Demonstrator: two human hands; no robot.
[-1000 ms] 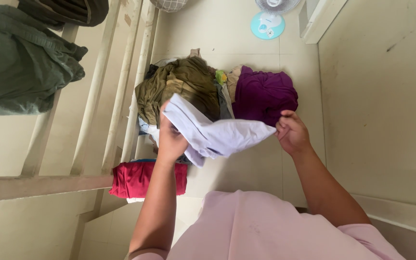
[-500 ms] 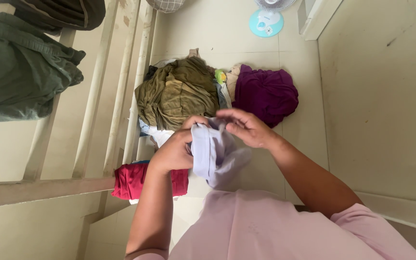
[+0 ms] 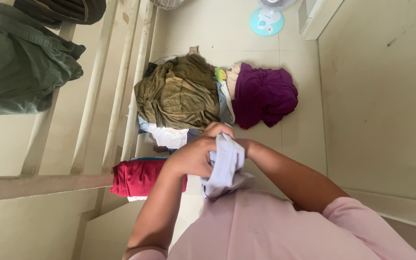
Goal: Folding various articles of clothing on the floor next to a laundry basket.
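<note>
Pale cloth, soft and bunched into a narrow roll, sits before the chest above the floor; below lie crumpled olive and purple garments, folded red cloth. Left hand clutches it; right hand is hidden behind, grip unclear.

Head camera; looks straight down; close.

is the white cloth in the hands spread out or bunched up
Bunched up: the white cloth is gathered into a narrow folded bundle between the left hand and the right hand.
</note>
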